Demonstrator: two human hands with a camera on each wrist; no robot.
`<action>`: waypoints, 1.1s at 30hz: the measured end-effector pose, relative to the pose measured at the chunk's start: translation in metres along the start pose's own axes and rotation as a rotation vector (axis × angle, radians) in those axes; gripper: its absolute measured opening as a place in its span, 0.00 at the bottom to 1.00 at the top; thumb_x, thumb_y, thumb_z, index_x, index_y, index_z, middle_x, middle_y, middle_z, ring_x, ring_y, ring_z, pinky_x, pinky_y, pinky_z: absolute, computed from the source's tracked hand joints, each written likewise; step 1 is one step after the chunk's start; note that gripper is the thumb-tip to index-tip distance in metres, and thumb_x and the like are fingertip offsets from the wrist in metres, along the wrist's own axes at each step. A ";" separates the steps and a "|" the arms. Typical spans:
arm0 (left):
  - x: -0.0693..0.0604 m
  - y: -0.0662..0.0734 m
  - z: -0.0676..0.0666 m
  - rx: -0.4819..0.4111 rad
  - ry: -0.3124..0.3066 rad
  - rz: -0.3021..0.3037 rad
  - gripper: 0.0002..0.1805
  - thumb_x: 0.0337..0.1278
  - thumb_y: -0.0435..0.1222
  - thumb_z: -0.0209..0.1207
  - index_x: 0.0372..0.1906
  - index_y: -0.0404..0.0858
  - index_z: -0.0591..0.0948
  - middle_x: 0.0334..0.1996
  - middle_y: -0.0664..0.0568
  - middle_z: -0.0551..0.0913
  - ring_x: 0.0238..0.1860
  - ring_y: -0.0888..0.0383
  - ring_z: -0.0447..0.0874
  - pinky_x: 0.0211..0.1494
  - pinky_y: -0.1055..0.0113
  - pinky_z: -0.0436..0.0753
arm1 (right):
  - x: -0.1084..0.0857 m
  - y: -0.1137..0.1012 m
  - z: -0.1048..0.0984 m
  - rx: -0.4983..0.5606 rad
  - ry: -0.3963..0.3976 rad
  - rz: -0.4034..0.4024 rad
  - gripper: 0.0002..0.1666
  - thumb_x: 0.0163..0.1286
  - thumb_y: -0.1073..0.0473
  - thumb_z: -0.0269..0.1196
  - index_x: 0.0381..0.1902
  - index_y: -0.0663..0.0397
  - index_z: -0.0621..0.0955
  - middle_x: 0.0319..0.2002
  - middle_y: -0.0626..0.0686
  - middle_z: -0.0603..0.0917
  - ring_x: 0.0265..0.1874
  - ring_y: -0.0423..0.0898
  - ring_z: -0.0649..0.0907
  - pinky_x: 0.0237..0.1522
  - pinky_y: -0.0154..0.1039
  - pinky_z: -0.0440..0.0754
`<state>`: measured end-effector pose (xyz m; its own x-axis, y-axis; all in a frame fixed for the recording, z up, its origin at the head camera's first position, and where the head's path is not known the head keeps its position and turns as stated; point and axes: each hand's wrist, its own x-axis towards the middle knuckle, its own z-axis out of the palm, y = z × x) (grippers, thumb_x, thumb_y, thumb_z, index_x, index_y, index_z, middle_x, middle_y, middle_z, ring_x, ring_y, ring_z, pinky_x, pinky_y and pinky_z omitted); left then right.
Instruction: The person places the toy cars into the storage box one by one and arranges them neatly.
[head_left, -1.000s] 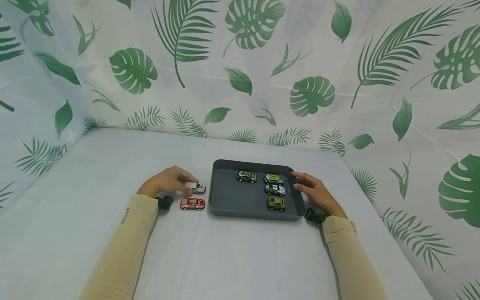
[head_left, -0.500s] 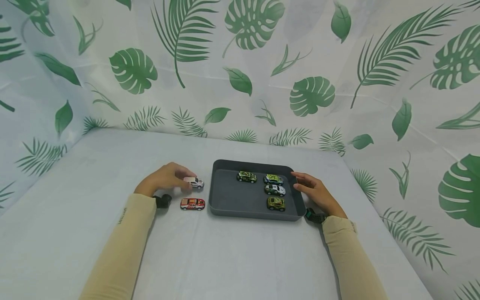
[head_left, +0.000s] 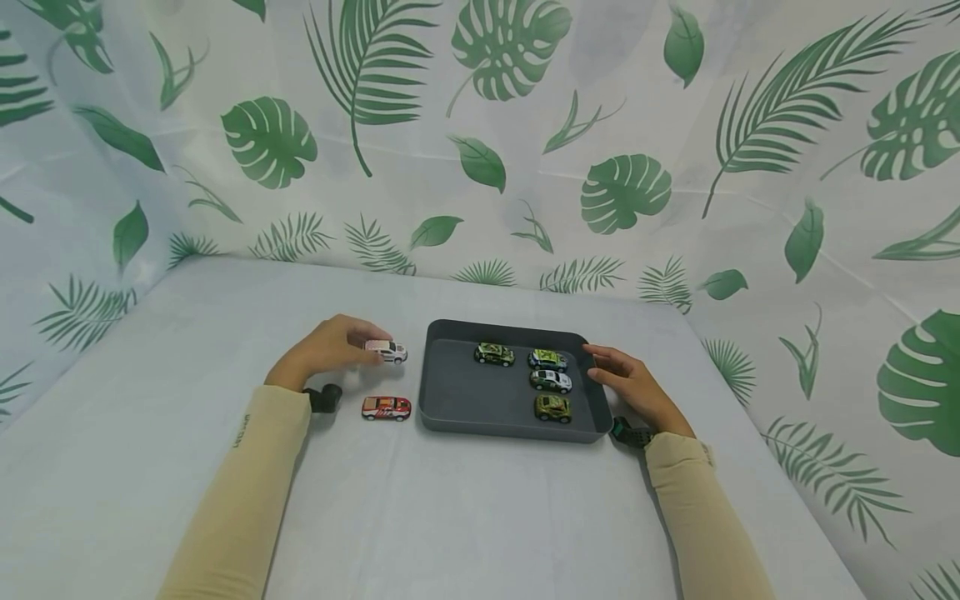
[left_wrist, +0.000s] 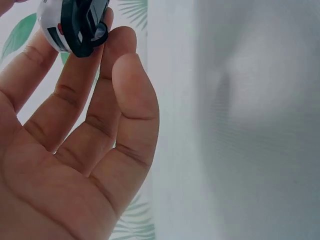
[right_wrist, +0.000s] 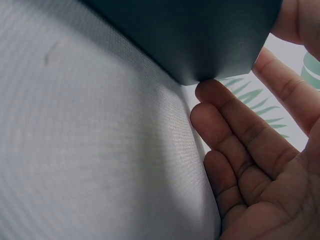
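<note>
My left hand [head_left: 330, 346] pinches a white toy car [head_left: 388, 351] between thumb and fingers, held above the table to the left of the grey tray [head_left: 480, 432]. In the left wrist view the white toy car [left_wrist: 75, 22] shows at the fingertips, partly cut off by the top edge. Below this hand a red and orange toy car [head_left: 386, 407] sits on the table. My right hand [head_left: 633, 387] rests against the tray's right side, its fingers loosely extended at the rim. In the right wrist view, the fingers touch the dark tray wall [right_wrist: 200, 40].
Inside the tray stand a dark green camouflage car [head_left: 494, 354], a yellow-green and blue car [head_left: 547, 359], a white and green car [head_left: 551, 381] and an olive car [head_left: 552, 407]. A white cloth covers the table [head_left: 465, 517]. A leaf-printed curtain [head_left: 525, 208] rises behind.
My left hand has lifted the white toy car from its spot behind the red car and moved it up and slightly away. The right hand and the tray have stayed put.
</note>
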<state>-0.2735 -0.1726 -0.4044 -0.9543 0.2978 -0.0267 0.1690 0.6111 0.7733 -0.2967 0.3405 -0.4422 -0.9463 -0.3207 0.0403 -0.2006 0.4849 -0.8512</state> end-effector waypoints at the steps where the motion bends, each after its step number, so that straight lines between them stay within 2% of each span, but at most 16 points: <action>1: 0.000 0.000 0.000 0.002 0.005 0.000 0.22 0.66 0.37 0.73 0.62 0.34 0.88 0.52 0.44 0.89 0.55 0.45 0.83 0.65 0.45 0.80 | 0.000 0.000 0.000 0.000 0.001 0.002 0.35 0.84 0.57 0.62 0.82 0.64 0.68 0.80 0.73 0.65 0.78 0.74 0.65 0.77 0.75 0.59; 5: 0.001 0.002 -0.002 0.005 0.017 -0.002 0.22 0.66 0.37 0.73 0.62 0.35 0.88 0.53 0.44 0.89 0.55 0.45 0.82 0.64 0.46 0.80 | 0.000 -0.001 0.000 -0.003 0.001 0.004 0.35 0.84 0.58 0.62 0.82 0.64 0.68 0.80 0.73 0.65 0.78 0.74 0.65 0.77 0.75 0.60; 12: -0.001 0.011 -0.002 0.010 0.025 0.019 0.23 0.66 0.37 0.73 0.64 0.35 0.87 0.60 0.41 0.88 0.67 0.39 0.81 0.73 0.39 0.76 | 0.000 -0.002 0.002 -0.002 0.003 0.002 0.34 0.85 0.57 0.61 0.81 0.64 0.68 0.79 0.74 0.66 0.78 0.74 0.66 0.76 0.75 0.61; 17: -0.002 0.016 -0.002 0.019 0.039 0.035 0.23 0.67 0.37 0.73 0.64 0.36 0.87 0.61 0.41 0.87 0.69 0.38 0.79 0.75 0.38 0.74 | -0.001 -0.002 0.002 0.000 0.005 0.007 0.35 0.84 0.57 0.62 0.81 0.64 0.68 0.79 0.73 0.66 0.78 0.73 0.66 0.77 0.75 0.60; 24: -0.002 0.023 0.002 0.036 0.040 0.089 0.22 0.66 0.36 0.73 0.63 0.35 0.88 0.60 0.41 0.88 0.68 0.37 0.80 0.74 0.38 0.75 | -0.001 -0.004 0.002 0.000 0.007 0.000 0.34 0.84 0.58 0.62 0.81 0.64 0.68 0.79 0.73 0.67 0.77 0.73 0.67 0.77 0.75 0.61; 33: 0.000 0.030 0.008 0.039 0.052 0.116 0.21 0.65 0.36 0.74 0.62 0.36 0.89 0.57 0.43 0.90 0.64 0.40 0.83 0.71 0.39 0.77 | -0.001 -0.004 0.001 -0.004 0.001 0.002 0.34 0.85 0.57 0.61 0.81 0.63 0.68 0.80 0.72 0.65 0.78 0.73 0.65 0.77 0.75 0.59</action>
<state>-0.2667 -0.1480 -0.3866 -0.9390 0.3307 0.0949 0.2876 0.6031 0.7440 -0.2952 0.3379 -0.4399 -0.9470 -0.3189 0.0390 -0.1995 0.4886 -0.8494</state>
